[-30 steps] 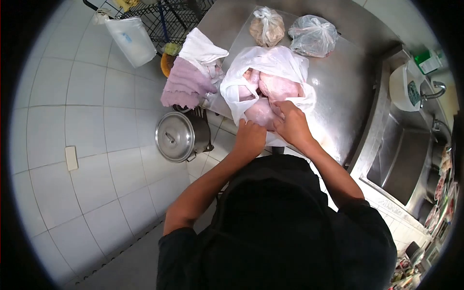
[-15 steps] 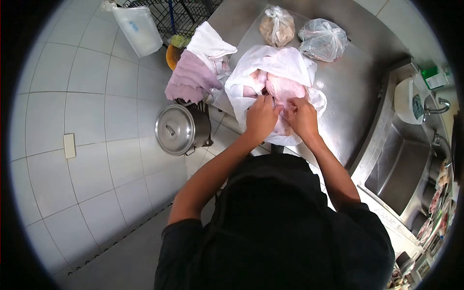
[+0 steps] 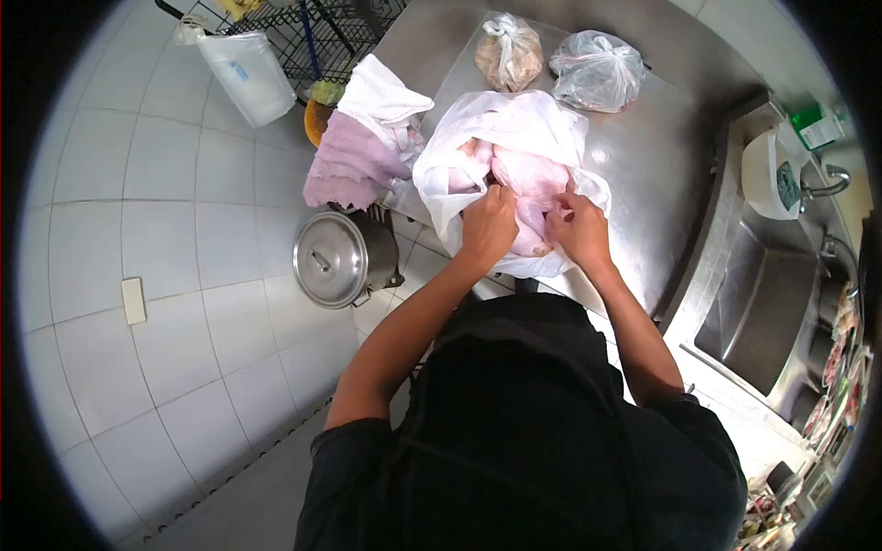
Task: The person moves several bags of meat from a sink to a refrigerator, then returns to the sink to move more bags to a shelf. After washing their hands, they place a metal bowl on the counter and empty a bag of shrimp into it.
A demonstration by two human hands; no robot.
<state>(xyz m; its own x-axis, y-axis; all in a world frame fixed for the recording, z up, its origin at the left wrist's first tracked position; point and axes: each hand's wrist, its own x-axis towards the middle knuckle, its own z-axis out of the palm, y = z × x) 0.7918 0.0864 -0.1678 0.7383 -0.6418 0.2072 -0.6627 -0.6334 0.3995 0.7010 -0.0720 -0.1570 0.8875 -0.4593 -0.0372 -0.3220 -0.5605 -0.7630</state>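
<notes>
Fingers of the left hand are curled inward, knuckles up, with their tips down at the dark gap between pieces of pale pink raw meat; the tips are hidden, so whether they are closed on anything cannot be told. The right hand is partly curled, thumb and fingers bent toward each other at the right side of the meat, a small space showing between them; whether they pinch skin or plastic is too small to tell. The two hands are apart, with a strip of the meat between them. Most of the meat lies beyond the fingertips, and a nearer part sits between and just below the hands, inside an opened white plastic bag whose rim spreads around it. The bag rests at the near edge of a steel worktop. Beyond it stand a knotted bag with tan contents and, to the right of that, a knotted clear bag. A white cloth and a pinkish cloth lie to the left, above a lidded metal pot set lower down. A steel sink is well off to the right.
</notes>
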